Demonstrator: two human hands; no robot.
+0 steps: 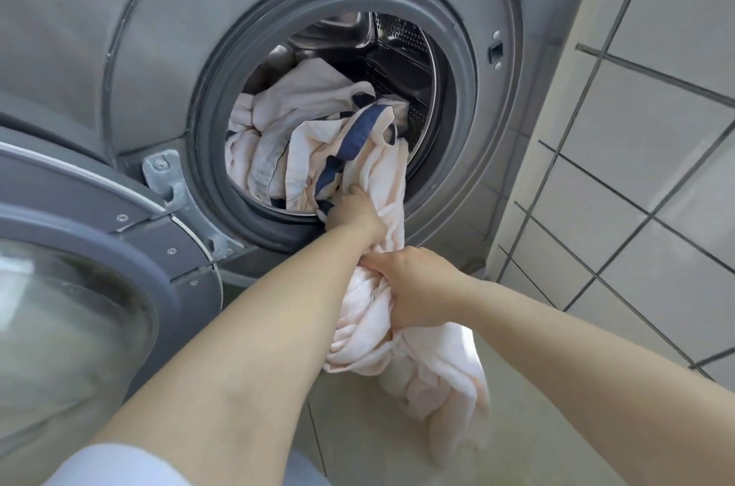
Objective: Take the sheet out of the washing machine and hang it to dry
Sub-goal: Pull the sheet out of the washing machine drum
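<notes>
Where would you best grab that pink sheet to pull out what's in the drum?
Probably the bunched fold at the drum's lower lip, reaching straight in from the front, where the left hand grips the sheet. The right hand holds the freed, hanging part.

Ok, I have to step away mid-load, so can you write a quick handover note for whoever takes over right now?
Left hand: grips the pale pink sheet at the lip of the drum opening.
Right hand: grips a bunched part of the same sheet lower down, outside the machine.
Where things are: the washer door is swung open to the left. One end of the sheet hangs below the right hand; the rest, with navy trim, lies in the drum.
Done: door open, sheet partly out.
Left: pull the rest out, then hang it to dry.
</notes>
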